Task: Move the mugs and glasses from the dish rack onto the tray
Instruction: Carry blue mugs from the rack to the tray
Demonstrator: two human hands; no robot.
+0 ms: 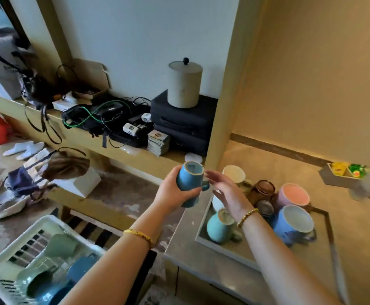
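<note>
My left hand grips a dark blue mug in mid-air, tilted with its base toward me, just left of the tray. My right hand hovers open beside the mug's handle, fingers spread, not holding anything. The tray on the counter carries a teal mug, a light blue mug, a pink-lined mug, a brown glass and a white cup. The white dish rack at bottom left still holds green and blue mugs.
A stone counter supports the tray, with a small box of tea packets at its far right. A shelf behind holds cables, a lidded canister and black cases. Bags and clothes lie on the floor at left.
</note>
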